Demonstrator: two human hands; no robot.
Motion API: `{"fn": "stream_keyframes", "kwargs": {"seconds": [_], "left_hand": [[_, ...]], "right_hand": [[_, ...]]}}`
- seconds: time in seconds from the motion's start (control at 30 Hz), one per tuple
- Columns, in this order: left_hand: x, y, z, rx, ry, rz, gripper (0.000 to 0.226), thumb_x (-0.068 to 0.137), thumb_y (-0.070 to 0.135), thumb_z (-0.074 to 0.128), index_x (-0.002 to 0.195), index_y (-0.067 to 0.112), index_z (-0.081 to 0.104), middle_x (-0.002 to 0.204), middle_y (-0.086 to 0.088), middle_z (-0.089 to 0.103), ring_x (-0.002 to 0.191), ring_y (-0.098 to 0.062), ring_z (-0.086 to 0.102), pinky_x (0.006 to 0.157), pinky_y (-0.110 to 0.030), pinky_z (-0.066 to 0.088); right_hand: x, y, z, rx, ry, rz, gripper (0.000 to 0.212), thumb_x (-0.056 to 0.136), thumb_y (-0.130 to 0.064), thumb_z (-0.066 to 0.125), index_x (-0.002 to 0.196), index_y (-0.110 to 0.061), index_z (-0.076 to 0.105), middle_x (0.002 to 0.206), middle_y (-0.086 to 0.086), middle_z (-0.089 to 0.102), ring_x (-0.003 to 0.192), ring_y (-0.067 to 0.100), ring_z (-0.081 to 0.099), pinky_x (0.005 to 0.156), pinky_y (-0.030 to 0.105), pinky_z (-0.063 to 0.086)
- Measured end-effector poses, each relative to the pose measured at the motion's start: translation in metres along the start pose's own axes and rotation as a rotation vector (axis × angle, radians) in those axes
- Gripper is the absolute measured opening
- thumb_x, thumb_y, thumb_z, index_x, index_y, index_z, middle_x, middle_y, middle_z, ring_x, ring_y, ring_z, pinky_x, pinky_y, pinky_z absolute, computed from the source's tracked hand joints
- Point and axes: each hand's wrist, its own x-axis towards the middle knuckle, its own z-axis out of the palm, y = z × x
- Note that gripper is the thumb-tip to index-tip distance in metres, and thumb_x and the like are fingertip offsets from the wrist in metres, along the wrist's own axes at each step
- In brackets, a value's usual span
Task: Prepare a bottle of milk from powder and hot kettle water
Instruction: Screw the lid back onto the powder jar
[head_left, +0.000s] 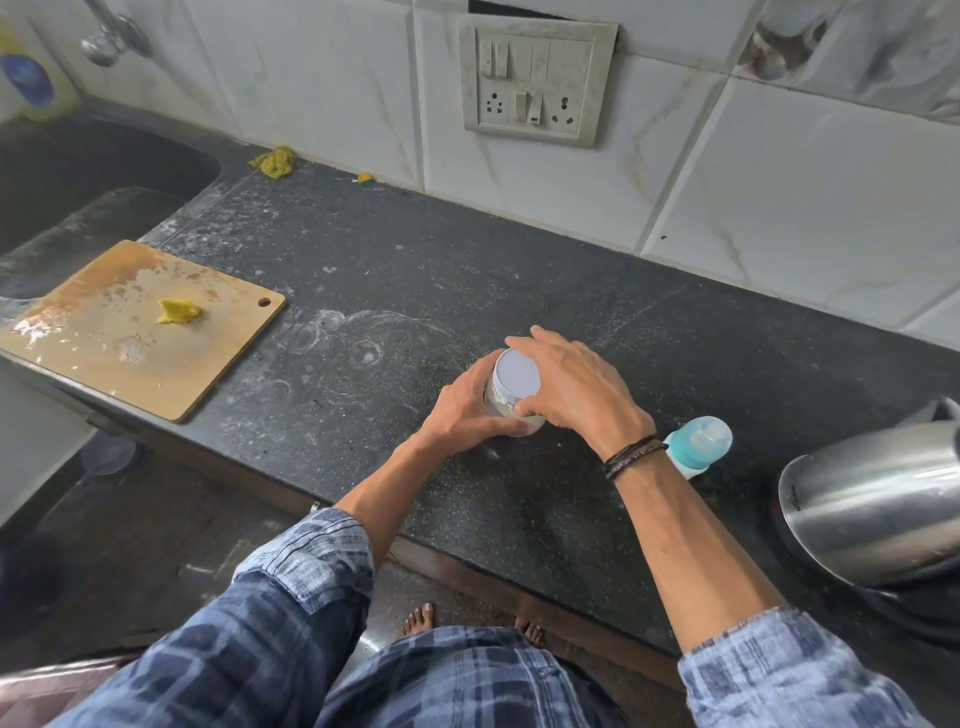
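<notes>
While both hands grip a small clear jar standing near the middle of a dark speckled counter, the camera looks down on them from above. The left hand wraps the jar's body from the left, fingers curled round it. The right hand arches over the white lid, fingers and thumb curled onto its rim. Something pale shows through the jar's side.

Just right of the right wrist, which wears dark cord bracelets, is a baby bottle with a teal collar and a cloudy cap. The wrist hides its base, so it is hard to say whether it stands or leans. Further right, at the counter's edge, sits a steel kettle on a black base.

At far left a wooden cutting board carries a small yellow lump, with a dark sink behind it. A switch panel is set in the tiled wall.
</notes>
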Motion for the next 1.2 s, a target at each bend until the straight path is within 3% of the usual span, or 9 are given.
{"fn": "stream_keyframes", "kwargs": {"seconds": [0.13,0.3,0.5,0.67,0.8,0.93,1.07,1.2], "left_hand": [[0.0,0.001,0.0,0.009,0.0,0.005,0.107,0.062,0.049,0.094,0.152,0.044,0.036,0.143,0.023,0.051,0.132,-0.006,0.05,0.118,-0.048,0.037],[-0.002,0.003,-0.001,-0.006,-0.001,0.003,0.106,0.058,0.058,0.086,0.15,0.04,0.039,0.138,0.022,0.051,0.13,-0.008,0.051,0.118,-0.049,0.037],[-0.003,0.006,-0.002,-0.009,-0.009,0.025,0.108,0.056,0.064,0.081,0.152,0.035,0.041,0.146,0.013,0.053,0.134,-0.013,0.051,0.119,-0.052,0.037],[-0.003,0.007,-0.003,0.005,-0.002,0.014,0.109,0.055,0.064,0.081,0.152,0.035,0.04,0.141,0.019,0.052,0.133,-0.011,0.051,0.118,-0.053,0.037],[-0.003,0.007,-0.002,0.024,-0.006,0.028,0.106,0.057,0.061,0.083,0.151,0.038,0.04,0.141,0.022,0.051,0.133,-0.011,0.051,0.116,-0.054,0.037],[-0.003,0.007,-0.002,0.034,-0.004,0.03,0.104,0.059,0.06,0.082,0.152,0.038,0.039,0.14,0.023,0.05,0.132,-0.01,0.05,0.117,-0.053,0.037],[-0.003,0.005,-0.002,0.031,-0.001,0.015,0.104,0.061,0.055,0.087,0.151,0.039,0.038,0.142,0.019,0.052,0.132,-0.009,0.05,0.117,-0.052,0.037],[-0.004,0.009,0.0,0.036,0.006,0.027,0.105,0.06,0.06,0.085,0.152,0.037,0.04,0.145,0.015,0.053,0.133,-0.011,0.051,0.117,-0.051,0.037]], "right_hand": [[0.002,-0.001,0.006,-0.008,0.059,-0.024,0.083,0.086,-0.021,0.083,0.157,-0.032,0.041,0.155,0.003,0.051,0.135,0.03,0.053,0.105,0.044,0.049],[0.001,0.001,0.003,-0.008,0.078,0.041,0.073,0.087,-0.039,0.081,0.15,-0.029,0.046,0.136,0.01,0.058,0.123,0.033,0.058,0.093,0.046,0.052],[0.004,0.007,-0.003,0.045,0.054,0.136,0.082,0.084,-0.047,0.083,0.152,-0.019,0.045,0.146,0.012,0.057,0.129,0.034,0.058,0.098,0.048,0.051],[0.004,0.002,0.001,0.086,0.026,0.064,0.086,0.084,-0.034,0.085,0.157,-0.019,0.041,0.152,0.008,0.054,0.138,0.031,0.052,0.108,0.047,0.046],[0.003,0.0,0.009,0.029,0.081,0.068,0.077,0.088,-0.042,0.08,0.153,-0.02,0.044,0.143,0.01,0.058,0.131,0.032,0.054,0.098,0.045,0.05],[0.002,0.002,0.011,0.025,0.089,0.115,0.089,0.086,-0.058,0.076,0.156,-0.018,0.039,0.146,0.012,0.052,0.132,0.033,0.051,0.096,0.044,0.05],[0.005,0.005,0.014,0.037,0.05,0.034,0.094,0.086,-0.047,0.081,0.16,-0.016,0.032,0.153,0.01,0.045,0.136,0.031,0.047,0.102,0.045,0.049],[0.009,0.008,0.025,0.031,0.128,0.062,0.082,0.084,-0.048,0.081,0.15,-0.012,0.048,0.138,0.01,0.051,0.124,0.03,0.052,0.094,0.042,0.052]]}}
